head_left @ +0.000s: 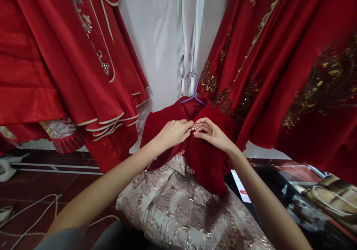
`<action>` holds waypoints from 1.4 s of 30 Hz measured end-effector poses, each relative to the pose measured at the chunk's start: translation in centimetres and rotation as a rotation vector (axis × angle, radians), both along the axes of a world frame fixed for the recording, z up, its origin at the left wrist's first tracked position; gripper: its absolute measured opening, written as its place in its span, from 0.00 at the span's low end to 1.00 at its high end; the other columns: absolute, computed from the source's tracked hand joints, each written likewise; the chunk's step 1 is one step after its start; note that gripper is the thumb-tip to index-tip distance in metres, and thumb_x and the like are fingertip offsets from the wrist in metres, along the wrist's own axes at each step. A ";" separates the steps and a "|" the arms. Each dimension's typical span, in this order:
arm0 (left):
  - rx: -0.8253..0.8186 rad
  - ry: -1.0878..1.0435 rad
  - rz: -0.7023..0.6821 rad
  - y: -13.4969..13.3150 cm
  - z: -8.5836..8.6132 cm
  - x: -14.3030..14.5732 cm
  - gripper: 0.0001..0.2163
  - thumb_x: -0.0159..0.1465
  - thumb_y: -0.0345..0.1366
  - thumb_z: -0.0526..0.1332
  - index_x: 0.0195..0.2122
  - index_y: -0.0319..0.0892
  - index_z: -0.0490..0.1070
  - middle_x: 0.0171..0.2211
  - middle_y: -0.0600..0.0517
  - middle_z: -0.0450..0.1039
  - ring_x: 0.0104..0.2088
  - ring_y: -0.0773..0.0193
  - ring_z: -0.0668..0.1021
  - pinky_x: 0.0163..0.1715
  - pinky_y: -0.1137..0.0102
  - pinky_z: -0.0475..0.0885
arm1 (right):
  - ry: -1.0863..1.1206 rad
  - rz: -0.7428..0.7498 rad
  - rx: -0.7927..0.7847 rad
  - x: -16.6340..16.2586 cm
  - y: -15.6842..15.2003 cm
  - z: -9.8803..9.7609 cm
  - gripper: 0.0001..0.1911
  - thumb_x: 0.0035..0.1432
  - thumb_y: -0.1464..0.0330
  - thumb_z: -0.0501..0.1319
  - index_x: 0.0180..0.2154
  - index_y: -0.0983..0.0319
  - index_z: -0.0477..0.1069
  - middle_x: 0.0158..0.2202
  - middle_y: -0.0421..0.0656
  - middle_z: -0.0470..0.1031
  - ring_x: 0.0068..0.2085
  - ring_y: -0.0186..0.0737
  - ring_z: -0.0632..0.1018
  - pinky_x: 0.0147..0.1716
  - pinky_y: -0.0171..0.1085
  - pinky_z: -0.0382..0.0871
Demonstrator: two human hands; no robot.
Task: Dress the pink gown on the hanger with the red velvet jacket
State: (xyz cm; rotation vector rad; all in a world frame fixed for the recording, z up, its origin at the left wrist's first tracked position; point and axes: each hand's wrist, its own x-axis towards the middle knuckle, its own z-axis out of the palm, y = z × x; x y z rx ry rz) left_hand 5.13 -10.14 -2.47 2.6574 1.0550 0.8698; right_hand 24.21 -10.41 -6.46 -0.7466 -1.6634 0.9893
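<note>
Left hand (173, 132): fingertips pinching small pearly clasp (195, 127).
Right hand (212, 134): pinching same clasp.
Velvet jacket (208, 160): hanging plush, dark red.
Brocade skirt (178, 205): draping stiff, floral, shimmering.

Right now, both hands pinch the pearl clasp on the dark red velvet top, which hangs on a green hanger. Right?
Not quite: the hanger is purple, not green, as the head view shows. The rest holds: the left hand and right hand pinch the pearl clasp on the dark red velvet top.
</note>
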 end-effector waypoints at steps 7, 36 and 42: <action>-0.599 -0.672 0.060 0.0 -5.0 0.2 0.11 0.63 0.39 0.58 0.44 0.41 0.63 0.38 0.49 0.72 0.33 0.67 0.78 0.27 0.72 0.76 | -0.038 -0.201 0.266 -4.2 -3.0 -5.2 0.43 0.51 0.71 0.64 0.64 0.51 0.47 0.63 0.46 0.54 0.63 0.46 0.60 0.63 0.51 0.55; -1.027 -0.729 0.022 -0.8 -9.3 -1.5 0.30 0.62 0.58 0.52 0.59 0.43 0.61 0.65 0.42 0.53 0.61 0.45 0.64 0.38 0.58 0.78 | 0.179 -0.237 -0.059 -3.4 -7.8 -3.6 0.19 0.53 0.70 0.61 0.46 0.55 0.59 0.41 0.41 0.69 0.36 0.34 0.75 0.32 0.32 0.72; -1.251 -0.861 -0.089 -2.7 -9.7 -4.2 0.31 0.63 0.59 0.47 0.50 0.36 0.71 0.50 0.38 0.73 0.46 0.55 0.78 0.46 0.62 0.74 | -0.047 -0.159 -0.047 -5.4 -7.5 -5.6 0.10 0.60 0.65 0.58 0.44 0.59 0.66 0.41 0.44 0.74 0.43 0.37 0.77 0.43 0.38 0.73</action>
